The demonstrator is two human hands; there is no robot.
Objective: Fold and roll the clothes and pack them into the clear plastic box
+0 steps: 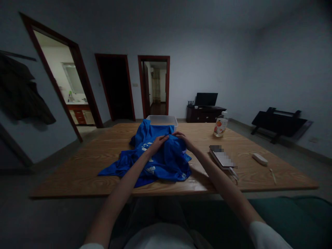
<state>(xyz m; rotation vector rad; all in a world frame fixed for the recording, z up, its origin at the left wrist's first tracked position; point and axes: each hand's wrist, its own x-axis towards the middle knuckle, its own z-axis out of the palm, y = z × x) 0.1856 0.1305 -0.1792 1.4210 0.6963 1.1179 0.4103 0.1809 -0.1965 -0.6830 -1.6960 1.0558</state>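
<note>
A crumpled blue shirt [166, 162] with white print lies on the wooden table [85, 169], bunched up in the middle. My left hand [157, 143] grips a fold of the shirt near its top. Just to the right, my right hand [183, 138] pinches the same raised fold. Both forearms reach forward over the table's near edge. Part of the shirt drapes toward a white plastic tub [162, 120] standing right behind it.
A bottle with an orange label [220, 126] stands at the right back. A phone-like flat device [222, 157] with a cable lies right of the shirt; a white remote-like object [260, 159] lies farther right. Doorways, a TV cabinet and a dark bench line the walls.
</note>
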